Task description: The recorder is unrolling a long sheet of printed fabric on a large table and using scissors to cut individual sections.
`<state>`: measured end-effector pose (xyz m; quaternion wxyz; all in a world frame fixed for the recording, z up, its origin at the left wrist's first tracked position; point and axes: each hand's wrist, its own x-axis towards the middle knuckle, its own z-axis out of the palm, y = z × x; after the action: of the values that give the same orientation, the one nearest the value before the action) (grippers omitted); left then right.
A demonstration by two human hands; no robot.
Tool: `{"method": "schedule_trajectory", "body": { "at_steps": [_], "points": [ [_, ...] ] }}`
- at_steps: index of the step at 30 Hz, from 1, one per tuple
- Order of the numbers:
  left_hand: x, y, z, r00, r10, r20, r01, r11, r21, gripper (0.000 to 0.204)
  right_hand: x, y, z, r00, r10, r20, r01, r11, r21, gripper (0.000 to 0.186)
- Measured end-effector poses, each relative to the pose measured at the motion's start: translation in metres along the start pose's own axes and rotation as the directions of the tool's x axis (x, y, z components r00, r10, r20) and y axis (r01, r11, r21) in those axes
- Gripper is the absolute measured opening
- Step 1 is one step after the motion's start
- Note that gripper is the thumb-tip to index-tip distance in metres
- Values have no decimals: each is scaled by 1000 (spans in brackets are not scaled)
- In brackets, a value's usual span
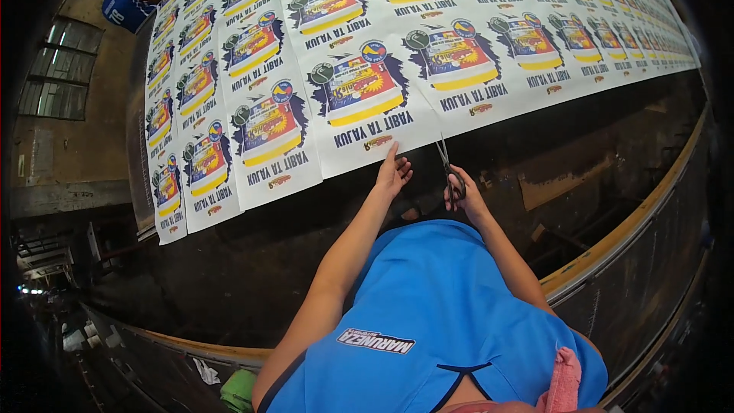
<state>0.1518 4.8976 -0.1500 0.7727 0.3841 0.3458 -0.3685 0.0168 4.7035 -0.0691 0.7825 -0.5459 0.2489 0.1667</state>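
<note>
A wide white printed sheet (pixel 428 103) covers the long table, with rows of colourful repeated designs on it. Cuts run up from its near edge at the left and divide it into strips. My right hand (pixel 468 195) grips black-handled scissors (pixel 449 171), whose blades point away from me at the sheet's near edge. A short slit shows in the sheet just beyond the tips. To the left, my left hand (pixel 393 173) lies with fingers extended, a fingertip at the sheet's edge beside a printed design. It holds nothing that I can see.
Another person in a blue sleeveless top (pixel 128 4) leans at the table's far left. A dark recess with a brown scrap (pixel 562 183) lies below the sheet's edge. A curved wooden rail (pixel 612 241) runs behind me at the right. A green cloth (pixel 238 390) lies at lower left.
</note>
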Motion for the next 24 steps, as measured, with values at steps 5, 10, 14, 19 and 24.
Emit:
{"method": "schedule_trajectory", "body": {
  "at_steps": [5,10,14,19,24],
  "points": [
    [5,-3,6,992,85,89,-86,996,8,33,-11,3,3,999,47,-25,-48,999,-20,59],
    [6,6,5,948,263,179,-284,953,109,24,-6,-5,2,999,-29,-27,31,997,69,59],
    [5,14,2,908,343,241,-400,881,252,23,15,-23,-1,998,-59,-17,60,996,71,58],
    [0,22,2,839,441,319,-537,767,352,23,31,-35,-3,998,-51,-21,51,999,-3,58],
    [-7,23,5,816,481,321,-576,722,382,26,30,-38,-5,988,-155,-22,151,980,-128,59]
  ]
}}
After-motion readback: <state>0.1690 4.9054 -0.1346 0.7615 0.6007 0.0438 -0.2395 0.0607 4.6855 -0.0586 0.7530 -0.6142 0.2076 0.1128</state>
